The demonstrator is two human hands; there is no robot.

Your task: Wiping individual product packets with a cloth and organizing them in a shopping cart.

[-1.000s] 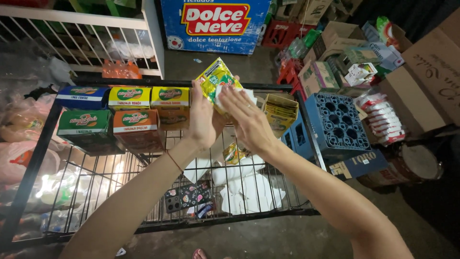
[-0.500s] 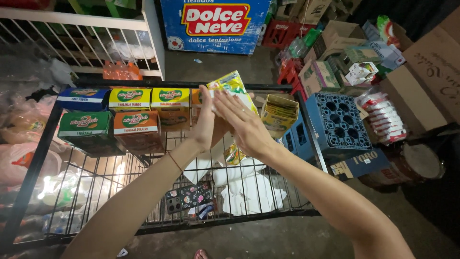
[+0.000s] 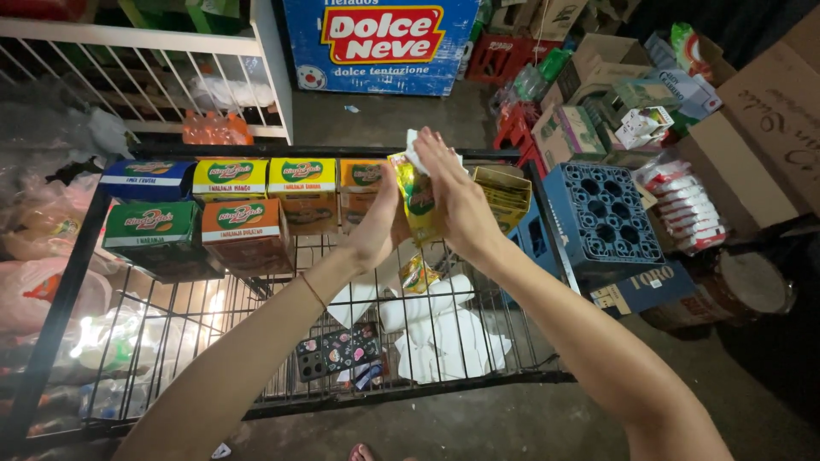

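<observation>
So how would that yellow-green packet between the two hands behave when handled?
The yellow-green packet probably is floppy: it is a thin pouch, pressed flat between the left hand and right hand. Likely light, since flat palms alone hold it up. Its glossy film may be slippery. It looks unlikely to roll.

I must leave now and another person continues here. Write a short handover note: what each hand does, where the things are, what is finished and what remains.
Left hand: pressed flat against the yellow-green sachets, from the left.
Right hand: pressed on the same sachets from the right, with a white cloth at its fingertips.
Things: sachets are held upright above the wire rack. Seven drink-mix boxes stand in two rows at the rack's back left. One loose sachet, white cloths and a phone lie on the rack.
Done: boxes lined up.
Left: the held sachets are not yet put down; the loose sachet is not picked up.
</observation>
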